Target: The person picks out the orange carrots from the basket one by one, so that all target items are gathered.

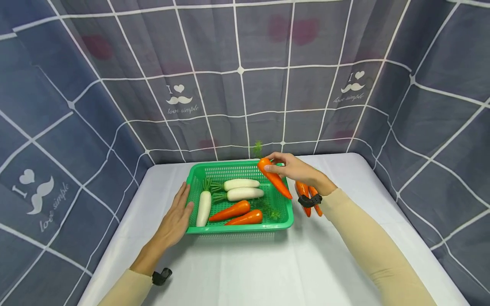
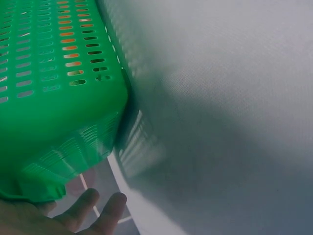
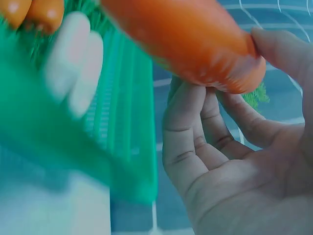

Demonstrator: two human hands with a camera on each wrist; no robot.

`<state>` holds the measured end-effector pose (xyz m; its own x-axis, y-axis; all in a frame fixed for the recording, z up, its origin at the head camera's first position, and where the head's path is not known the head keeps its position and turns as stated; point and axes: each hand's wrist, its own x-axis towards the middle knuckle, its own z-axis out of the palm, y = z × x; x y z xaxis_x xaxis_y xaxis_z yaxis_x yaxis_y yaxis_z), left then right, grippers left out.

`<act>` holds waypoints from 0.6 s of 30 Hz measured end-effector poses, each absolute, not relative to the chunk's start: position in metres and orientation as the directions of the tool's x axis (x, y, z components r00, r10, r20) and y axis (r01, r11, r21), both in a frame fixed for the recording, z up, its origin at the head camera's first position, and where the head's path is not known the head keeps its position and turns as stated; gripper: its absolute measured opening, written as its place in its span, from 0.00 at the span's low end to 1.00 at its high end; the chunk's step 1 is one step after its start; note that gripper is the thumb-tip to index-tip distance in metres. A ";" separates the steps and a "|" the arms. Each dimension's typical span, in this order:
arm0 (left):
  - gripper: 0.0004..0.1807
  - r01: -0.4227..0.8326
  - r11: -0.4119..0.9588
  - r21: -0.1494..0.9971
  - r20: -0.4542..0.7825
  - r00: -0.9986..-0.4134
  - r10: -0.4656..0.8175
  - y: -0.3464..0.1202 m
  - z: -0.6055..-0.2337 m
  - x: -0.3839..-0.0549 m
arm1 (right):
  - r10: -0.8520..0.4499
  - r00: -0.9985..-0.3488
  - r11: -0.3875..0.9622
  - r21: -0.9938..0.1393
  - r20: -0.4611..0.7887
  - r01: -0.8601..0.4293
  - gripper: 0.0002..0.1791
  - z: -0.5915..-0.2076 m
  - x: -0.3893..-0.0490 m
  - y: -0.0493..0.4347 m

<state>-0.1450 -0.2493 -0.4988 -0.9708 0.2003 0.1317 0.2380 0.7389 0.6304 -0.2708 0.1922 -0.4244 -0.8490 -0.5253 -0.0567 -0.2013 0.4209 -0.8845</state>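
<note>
An orange carrot (image 1: 274, 178) with a green leafy top is pinched near its thick end by my right hand (image 1: 289, 166), above the right side of a green plastic basket (image 1: 239, 229). In the right wrist view the thumb and fingers grip the carrot (image 3: 195, 44) from opposite sides. My left hand (image 1: 178, 216) lies along the basket's left rim with its fingers straight. The left wrist view shows its fingers (image 2: 110, 213) at the basket's edge. Inside the basket are three white radishes (image 1: 245, 194) and two carrots (image 1: 245, 217).
More carrots (image 1: 302, 189) lie on the white tablecloth (image 1: 252, 267) to the right of the basket, partly behind my right wrist. A grey checked curtain (image 1: 264, 93) hangs behind the table and along both sides.
</note>
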 end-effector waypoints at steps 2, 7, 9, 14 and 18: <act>0.38 0.236 0.739 0.630 0.133 -0.971 0.197 -0.249 -0.499 -0.144 | -0.483 -0.873 0.430 -0.887 -0.067 -0.170 0.28 -0.427 -0.272 0.209; 0.38 0.232 0.741 0.629 0.128 -0.972 0.196 -0.250 -0.499 -0.145 | -0.371 -0.924 0.476 -0.873 -0.091 -0.105 0.33 -0.436 -0.269 0.255; 0.38 0.234 0.742 0.628 0.125 -0.972 0.200 -0.251 -0.499 -0.146 | -0.330 -0.939 0.480 -0.874 -0.100 -0.076 0.34 -0.441 -0.267 0.274; 0.38 0.234 0.746 0.623 0.122 -0.972 0.202 -0.251 -0.500 -0.148 | -0.238 -0.965 0.484 -0.875 -0.113 -0.017 0.39 -0.460 -0.264 0.314; 0.38 0.232 0.742 0.629 0.123 -0.972 0.200 -0.251 -0.500 -0.147 | -0.173 -0.973 0.517 -0.855 -0.151 0.041 0.42 -0.478 -0.261 0.340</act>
